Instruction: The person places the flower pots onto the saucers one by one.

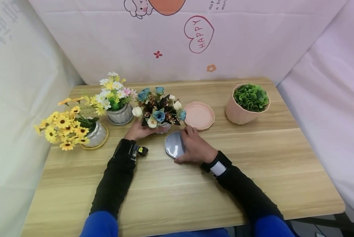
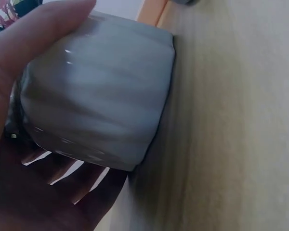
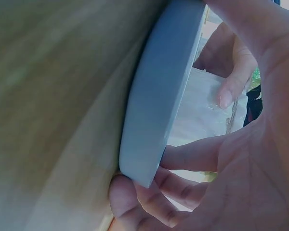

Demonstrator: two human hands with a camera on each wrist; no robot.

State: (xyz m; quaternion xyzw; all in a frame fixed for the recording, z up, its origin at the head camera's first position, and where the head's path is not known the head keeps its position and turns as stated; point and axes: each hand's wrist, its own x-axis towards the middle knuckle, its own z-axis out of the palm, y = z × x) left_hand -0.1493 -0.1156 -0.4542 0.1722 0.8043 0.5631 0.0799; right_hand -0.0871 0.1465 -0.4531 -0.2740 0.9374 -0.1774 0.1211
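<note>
Two arms in black sleeves with blue upper sleeves reach forward, side by side, each wearing a wrist strap. The left hand (image 1: 139, 131) lies palm inward, thumb on top and fingers curled underneath around a pot (image 2: 96, 91). The right hand (image 1: 194, 146) lies palm down, knuckles up, fingers bent over the rim of a saucer (image 3: 161, 91), with fingertips (image 3: 130, 197) tucked under its edge.

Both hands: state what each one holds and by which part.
The left hand grips the grey flower pot round its side wall. The right hand holds the grey saucer by its rim, fingers curled over the edge.
</note>
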